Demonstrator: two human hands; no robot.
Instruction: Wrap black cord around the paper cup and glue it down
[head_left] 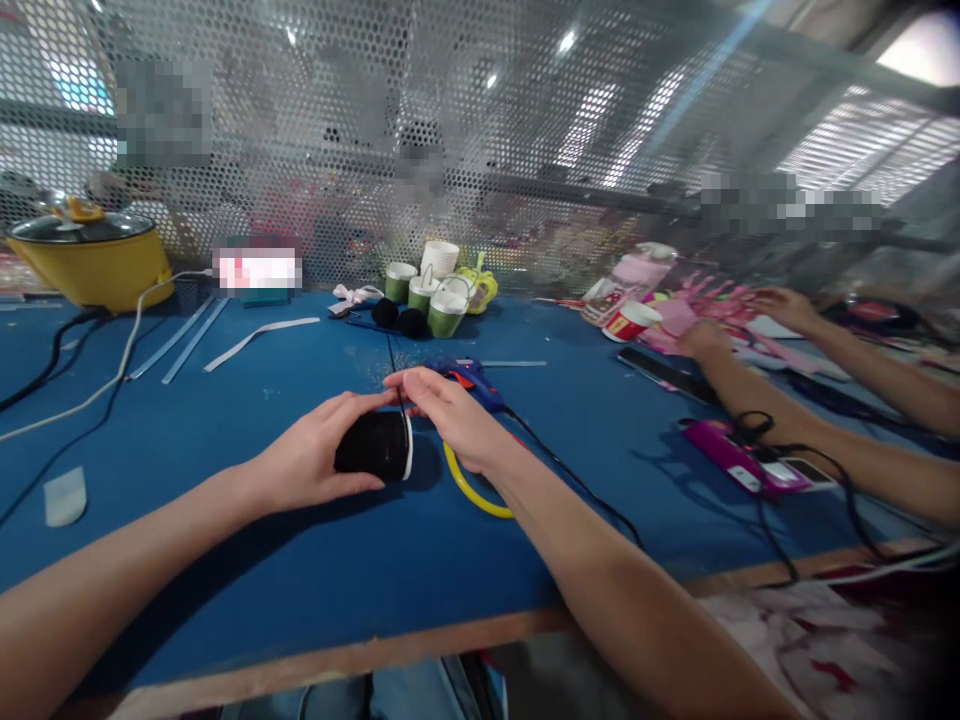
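My left hand [307, 455] is wrapped round a black cup [371, 447], which is tipped on its side over the table with its white rim facing right. At that rim, my right hand [454, 415] pinches a thin black cord [391, 355] that sticks up past the fingers. Just behind the right hand lies a blue glue gun [480, 385], its cable trailing to the right. Under the right wrist shows part of a yellow ring [472, 492]. What lies inside the cup is hidden.
Green and white cups [446, 312] stand at the back beside black balls [411, 322]. Pale strips [196, 340] and a yellow pot [97, 260] are left. At right, another person's arms [810, 440] reach over pink material, near a phone [664, 375] and purple power strip [739, 458].
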